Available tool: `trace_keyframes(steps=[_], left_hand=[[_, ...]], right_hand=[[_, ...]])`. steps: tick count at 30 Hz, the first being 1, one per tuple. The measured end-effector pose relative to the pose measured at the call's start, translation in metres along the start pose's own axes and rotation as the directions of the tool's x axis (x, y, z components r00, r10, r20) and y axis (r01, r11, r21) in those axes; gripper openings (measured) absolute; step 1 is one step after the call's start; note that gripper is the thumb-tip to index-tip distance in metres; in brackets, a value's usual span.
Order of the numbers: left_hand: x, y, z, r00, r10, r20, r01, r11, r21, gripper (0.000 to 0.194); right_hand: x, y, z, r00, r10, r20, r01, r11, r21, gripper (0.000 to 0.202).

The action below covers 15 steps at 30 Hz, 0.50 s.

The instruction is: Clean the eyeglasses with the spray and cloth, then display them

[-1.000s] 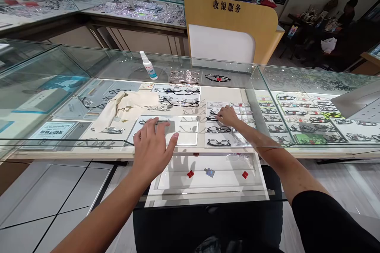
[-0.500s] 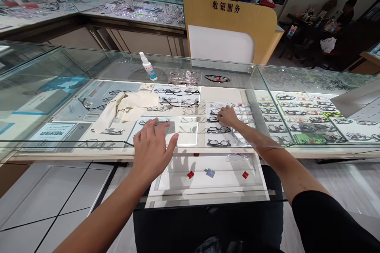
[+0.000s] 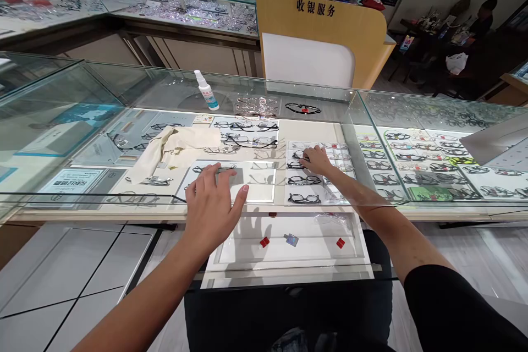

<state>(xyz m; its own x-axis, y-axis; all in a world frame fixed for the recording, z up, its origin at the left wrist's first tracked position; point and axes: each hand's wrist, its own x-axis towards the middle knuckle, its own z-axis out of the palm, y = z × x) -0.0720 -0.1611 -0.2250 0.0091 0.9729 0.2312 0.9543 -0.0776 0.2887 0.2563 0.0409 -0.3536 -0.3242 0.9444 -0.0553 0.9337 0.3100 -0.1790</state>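
My left hand [image 3: 213,201] has its fingers spread, palm down, above the front of the glass display counter, with nothing held. Beneath its fingertips lies a pair of dark-rimmed eyeglasses [image 3: 225,169] on a white board [image 3: 264,192]. My right hand [image 3: 317,160] reaches to the column of eyeglasses on the right, fingers bent down and closed at the end of one dark pair [image 3: 294,165]; the fingertips are partly hidden. Nearer me in that column are two more black-framed pairs, the upper one [image 3: 304,180] and the lower one [image 3: 304,198].
A cream cloth [image 3: 165,151] lies left of centre. A white spray bottle [image 3: 206,91] stands on the glass top [image 3: 181,100]. An open white drawer [image 3: 247,256] below holds red pieces [image 3: 340,243] and a silvery tag [image 3: 291,240]. A wooden cashier desk [image 3: 371,27] stands beyond; a person sits far right.
Almost nothing differs. Both hands keep their places, and the view has shifted very slightly.
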Motion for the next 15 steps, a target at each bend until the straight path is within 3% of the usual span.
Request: trace_keyframes(steps=[8,15], left_hand=[[0.000,0.000,0.001,1.000,-0.006,-0.005,0.006,1.000,-0.027,0.067],[0.000,0.000,0.001,1.000,-0.005,-0.016,0.004,1.000,-0.019,0.066]], right_hand=[[0.018,0.004,0.006,0.999,0.033,-0.006,-0.032,0.999,0.023,0.029],[0.024,-0.003,0.006,0.998,0.059,-0.019,-0.058,0.997,0.046,0.046]])
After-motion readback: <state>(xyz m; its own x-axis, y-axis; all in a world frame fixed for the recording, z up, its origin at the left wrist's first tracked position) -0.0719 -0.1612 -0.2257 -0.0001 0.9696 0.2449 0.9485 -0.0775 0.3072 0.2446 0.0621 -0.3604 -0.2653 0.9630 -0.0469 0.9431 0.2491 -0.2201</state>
